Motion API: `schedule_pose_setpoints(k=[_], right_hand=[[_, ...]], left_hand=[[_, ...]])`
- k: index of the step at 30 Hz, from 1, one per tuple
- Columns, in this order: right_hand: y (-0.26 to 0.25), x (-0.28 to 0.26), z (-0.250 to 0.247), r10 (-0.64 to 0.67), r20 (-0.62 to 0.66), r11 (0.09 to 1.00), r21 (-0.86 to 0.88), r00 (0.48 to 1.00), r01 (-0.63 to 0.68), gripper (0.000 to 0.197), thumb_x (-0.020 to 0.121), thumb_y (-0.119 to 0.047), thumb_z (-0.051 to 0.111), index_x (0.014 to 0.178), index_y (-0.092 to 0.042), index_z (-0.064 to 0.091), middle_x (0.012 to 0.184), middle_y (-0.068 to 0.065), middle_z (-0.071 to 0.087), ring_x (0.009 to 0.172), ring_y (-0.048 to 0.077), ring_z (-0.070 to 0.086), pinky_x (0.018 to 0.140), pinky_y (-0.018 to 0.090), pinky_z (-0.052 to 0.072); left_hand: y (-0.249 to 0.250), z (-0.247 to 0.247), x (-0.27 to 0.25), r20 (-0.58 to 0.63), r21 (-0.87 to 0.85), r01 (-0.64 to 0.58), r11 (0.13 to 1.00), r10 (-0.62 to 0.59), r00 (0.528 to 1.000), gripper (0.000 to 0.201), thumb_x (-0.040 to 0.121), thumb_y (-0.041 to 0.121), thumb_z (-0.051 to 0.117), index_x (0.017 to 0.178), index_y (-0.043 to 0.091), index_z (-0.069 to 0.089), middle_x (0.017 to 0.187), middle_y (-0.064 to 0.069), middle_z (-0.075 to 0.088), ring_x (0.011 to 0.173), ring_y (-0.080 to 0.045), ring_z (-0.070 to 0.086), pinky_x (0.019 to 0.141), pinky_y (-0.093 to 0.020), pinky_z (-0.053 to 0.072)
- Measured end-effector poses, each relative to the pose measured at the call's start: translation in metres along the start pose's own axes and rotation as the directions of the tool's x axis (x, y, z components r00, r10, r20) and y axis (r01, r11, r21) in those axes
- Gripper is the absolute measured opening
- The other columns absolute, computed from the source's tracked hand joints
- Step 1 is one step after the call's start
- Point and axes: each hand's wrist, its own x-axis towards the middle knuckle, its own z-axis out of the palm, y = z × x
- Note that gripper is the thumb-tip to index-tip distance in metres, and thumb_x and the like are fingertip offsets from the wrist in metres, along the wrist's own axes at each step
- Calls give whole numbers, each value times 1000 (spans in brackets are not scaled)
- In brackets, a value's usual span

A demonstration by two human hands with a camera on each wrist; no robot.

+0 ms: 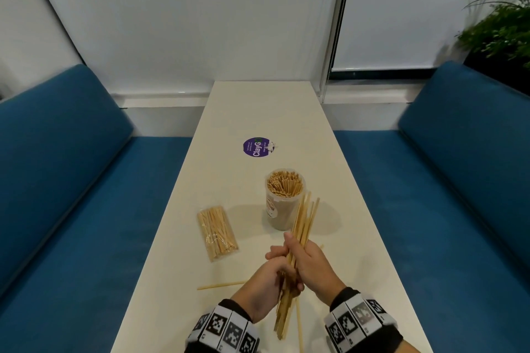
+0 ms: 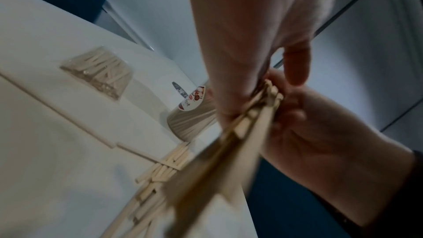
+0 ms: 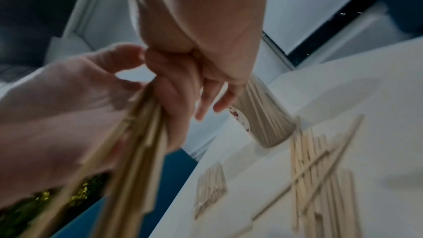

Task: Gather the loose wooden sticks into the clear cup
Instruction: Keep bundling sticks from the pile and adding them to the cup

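left hand [image 1: 266,281] grip wraps the lower part of a bundle of pale flat wooden sticks [image 1: 298,241] | right hand [image 1: 311,262] grip curls round the same bundle higher up, tips fanning beside the clear cup [image 1: 282,200] | cup upright mid-table [image 1: 258,112], packed with sticks | loose stick [image 1: 220,285] flat on table at left, more under the bundle

clear cup [image 1: 284,203]: 1, packed with sticks | sealed stick packet [image 1: 217,232]: 1 | purple sticker [image 1: 256,146]: 1 | hand-held stick bundle [image 1: 301,226]: 1, sticks too many to count | blue benches [image 1: 71,169]: 2
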Motion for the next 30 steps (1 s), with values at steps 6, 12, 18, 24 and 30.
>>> schedule_pose_setpoints(k=[6, 12, 18, 24, 30], right_hand=[[-25, -2, 6, -163, -138, 987, -5, 977, 164, 44, 83, -51, 42, 65, -14, 56, 54, 0, 62, 55, 14, 61, 58, 22, 50], [-40, -5, 10, -236, -209, 962, 89, 949, 258, 48, 81, -51, 42, 66, -8, 56, 55, 13, 65, 53, 23, 64, 56, 26, 51], [-51, -6, 12, -275, -265, 930, 170, 924, 325, 43, 84, -48, 41, 79, -8, 53, 51, 9, 64, 60, 27, 70, 59, 36, 55], [-48, -4, 20, -245, -259, 936, 188, 934, 298, 16, 88, -28, 58, 85, -12, 59, 63, 5, 70, 73, 23, 72, 71, 33, 56], [-48, -3, 19, -218, -225, 900, 330, 950, 285, 25, 84, -6, 66, 102, -13, 50, 71, 15, 68, 73, 25, 70, 74, 32, 56]], left_hand=[[2, -10, -3, 14, -68, 74, 995, -73, 997, 41, 85, 17, 29, 108, 19, 63, 75, -12, 64, 75, -28, 59, 81, -38, 41], [1, -16, 0, -41, -217, 123, 968, -134, 990, 47, 74, 44, 45, 102, 11, 63, 97, -13, 65, 102, -26, 55, 90, -39, 37], [-1, -19, 8, -142, -590, 21, 807, -130, 981, 59, 78, 45, 46, 92, -6, 72, 89, -21, 68, 89, -31, 57, 92, -37, 41], [1, -7, 13, -152, -677, 14, 736, -159, 975, 39, 97, 23, 31, 94, -7, 56, 76, -23, 69, 66, -30, 70, 66, -41, 59], [4, -8, 10, -190, -762, -26, 647, -186, 964, 32, 98, 17, 34, 93, -8, 54, 67, -26, 68, 54, -33, 69, 50, -42, 58]])
